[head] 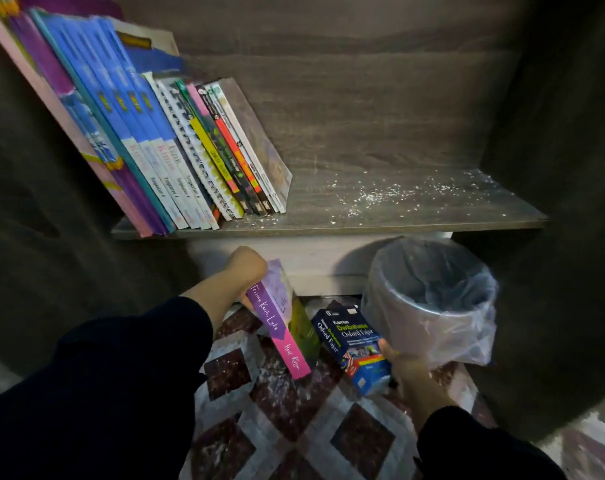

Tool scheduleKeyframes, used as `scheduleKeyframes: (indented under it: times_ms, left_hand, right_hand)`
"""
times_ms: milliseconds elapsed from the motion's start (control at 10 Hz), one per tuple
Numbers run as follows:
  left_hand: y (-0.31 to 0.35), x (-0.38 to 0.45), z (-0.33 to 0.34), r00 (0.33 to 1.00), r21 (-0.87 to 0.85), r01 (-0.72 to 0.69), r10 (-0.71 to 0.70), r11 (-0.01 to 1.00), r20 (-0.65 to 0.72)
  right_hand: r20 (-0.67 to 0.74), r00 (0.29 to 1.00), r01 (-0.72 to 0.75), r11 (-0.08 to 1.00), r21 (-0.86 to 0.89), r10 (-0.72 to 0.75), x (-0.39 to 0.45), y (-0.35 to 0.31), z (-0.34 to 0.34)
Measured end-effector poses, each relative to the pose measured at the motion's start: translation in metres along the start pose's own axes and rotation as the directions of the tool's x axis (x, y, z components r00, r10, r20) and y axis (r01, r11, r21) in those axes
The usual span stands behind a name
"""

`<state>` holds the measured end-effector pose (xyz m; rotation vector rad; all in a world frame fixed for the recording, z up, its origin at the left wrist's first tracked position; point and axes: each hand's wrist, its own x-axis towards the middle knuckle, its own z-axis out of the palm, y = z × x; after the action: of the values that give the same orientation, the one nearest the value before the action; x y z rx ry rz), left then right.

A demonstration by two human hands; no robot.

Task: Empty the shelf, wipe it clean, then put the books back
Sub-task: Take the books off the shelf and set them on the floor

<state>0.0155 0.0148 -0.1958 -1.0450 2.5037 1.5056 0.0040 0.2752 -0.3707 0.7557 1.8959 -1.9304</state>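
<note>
Dark sleeves fill the lower part of the view, one on each arm, reaching forward and down below the shelf (328,225). At the end of the left sleeve, the left hand (247,268) curls round the top of a purple and pink book (277,320) whose spine reads "Terima Kasih, Luka"; the book stands tilted, its lower end toward the camera, over the patterned floor. A green-covered book (306,329) sits just behind it, touching it, though whether the same hand holds it cannot be told. The right hand (401,365) grasps the near end of a thick blue dictionary (351,344), marked "Kamus Dwibahasa Oxford Fajar", with the thumb on its upper face and the fingers under it. The dictionary lies slanted, between the purple book and the bin.

Above both hands, the dark wood-grain shelf holds a row of books (176,150) on its left half, all leaning left against the side wall: tall blue and purple workbooks at the far left, then spiral-bound and thinner paperbacks. The right half of the board is bare wood scattered with white dust and crumbs (380,195).

Below the shelf's right half stands a grey bin (429,299) lined with a clear plastic bag, tilted a little toward the camera, just beside the dictionary. The floor (294,427) is tiled in maroon squares with pale bands, also speckled with white bits.
</note>
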Motion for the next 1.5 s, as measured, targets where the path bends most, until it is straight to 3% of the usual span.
scheduleKeyframes:
  times_ms: [200, 300, 400, 500, 600, 700, 800, 900, 1000, 1100, 1200, 1300, 1400, 1500]
  left_hand:
    - [-0.014, 0.044, 0.02, 0.995, -0.044, -0.095, 0.094, 0.994, -0.02]
    - [-0.02, 0.055, 0.033, 0.995, -0.165, -0.088, 0.081, 0.982, -0.051]
    - [-0.026, 0.057, 0.044, 0.997, -0.238, -0.077, 0.08, 0.968, 0.001]
    - [-0.032, 0.059, 0.056, 0.994, -0.233, -0.087, 0.1, 0.969, 0.045]
    - [-0.029, 0.054, 0.063, 0.99, -0.227, -0.085, 0.108, 0.97, 0.094]
    - [-0.024, 0.045, 0.069, 0.981, -0.251, -0.087, 0.127, 0.964, 0.148]
    - [-0.024, 0.041, 0.078, 0.973, -0.247, -0.074, 0.125, 0.966, 0.196]
    - [-0.029, 0.042, 0.084, 0.949, -0.188, -0.018, 0.076, 0.982, 0.306]
    - [-0.031, 0.042, 0.081, 0.891, 0.013, 0.002, -0.008, 1.0, 0.455]
    - [-0.032, 0.047, 0.076, 0.885, 0.142, -0.032, -0.038, 0.989, 0.464]
    - [-0.032, 0.046, 0.071, 0.902, 0.188, -0.059, -0.028, 0.98, 0.43]
    - [-0.029, 0.041, 0.06, 0.916, 0.226, -0.07, -0.028, 0.972, 0.401]
    - [-0.025, 0.031, 0.044, 0.928, 0.284, -0.074, -0.038, 0.956, 0.37]
    - [-0.014, 0.013, 0.02, 0.933, 0.287, -0.085, -0.025, 0.954, 0.36]
  right_hand:
    - [-0.078, 0.997, 0.004, 0.996, -0.092, -0.011, 0.043, 0.031, 0.006]
    - [-0.076, 0.997, -0.009, 0.963, -0.27, -0.012, 0.076, 0.046, 0.001]
    - [-0.013, 0.999, -0.051, 0.951, -0.304, 0.049, 0.07, 0.036, 0.005]
    - [-0.07, 0.996, 0.021, 0.926, -0.376, -0.051, 0.05, 0.009, 0.009]
    - [-0.009, 1.0, 0.004, 0.957, -0.289, -0.007, 0.042, -0.004, 0.019]
    - [0.288, 0.932, -0.234, 0.972, 0.014, 0.22, 0.042, -0.002, 0.033]
    - [0.427, 0.866, -0.344, 0.929, 0.133, 0.26, 0.039, -0.002, 0.039]
    - [0.364, 0.915, -0.303, 0.895, 0.329, 0.176, 0.042, 0.0, 0.041]
    - [0.209, 0.968, -0.218, 0.88, 0.423, 0.139, 0.054, 0.013, 0.032]
    - [0.022, 0.994, -0.112, 0.949, 0.296, 0.11, 0.065, 0.028, 0.017]
    - [-0.098, 0.993, -0.059, 0.997, 0.044, 0.063, 0.061, 0.031, 0.008]
    - [-0.103, 0.991, -0.095, 0.993, -0.076, 0.087, 0.049, 0.021, 0.013]
    - [-0.001, 0.999, 0.033, 0.666, -0.745, -0.051, 0.027, 0.002, 0.015]
    - [0.078, 0.989, 0.131, 0.518, -0.846, -0.123, 0.009, -0.025, 0.031]
